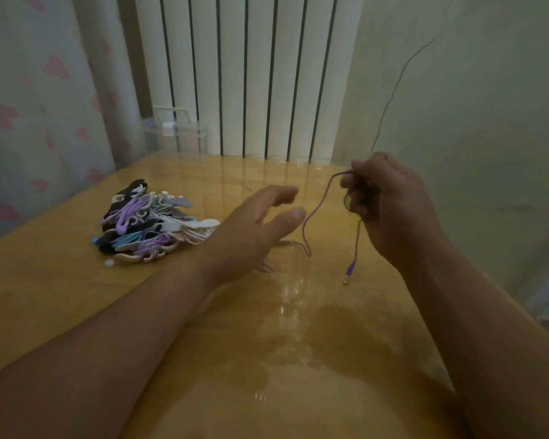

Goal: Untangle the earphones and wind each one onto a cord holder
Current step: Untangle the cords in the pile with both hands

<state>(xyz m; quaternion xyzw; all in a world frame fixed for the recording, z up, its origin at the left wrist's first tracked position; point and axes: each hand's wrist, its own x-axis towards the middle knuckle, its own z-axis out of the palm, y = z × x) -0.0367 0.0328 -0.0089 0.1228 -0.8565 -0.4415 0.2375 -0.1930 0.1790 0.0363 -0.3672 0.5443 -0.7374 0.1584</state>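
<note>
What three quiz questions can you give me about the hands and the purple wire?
1. True or false: the left hand grips the purple cord.
2. Where is the pile of earphones and holders? A: on the table, left of both hands. B: inside a box. C: on the floor.
3. Fill in: the cord's plug hangs down from the ___ hand.
Key: 1 false, its fingers are spread and hold nothing. 2 A. 3 right; the right hand pinches the cord.
</note>
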